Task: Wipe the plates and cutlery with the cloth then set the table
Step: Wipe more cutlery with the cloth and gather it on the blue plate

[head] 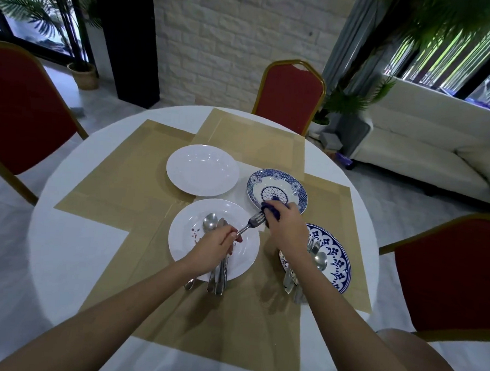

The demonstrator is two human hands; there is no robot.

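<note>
The left hand (218,245) pinches the slim handle of a steel fork (253,223), holding it above the near white plate (245,259). This smooth round dish has red specks on its left side, and a spoon (210,222) and other cutlery lie across it. The right hand (285,225) grips a bunched dark blue cloth (272,212) pressed against the fork's tines. Just beyond sits a glossy blue-patterned plate (278,184). A second patterned plate (333,258) (partly hidden by the right forearm) carries more shiny cutlery. A plain far white plate (202,170) rests on woven tan placemats (119,178) covering the round, white-clothed surface (64,246).
</note>
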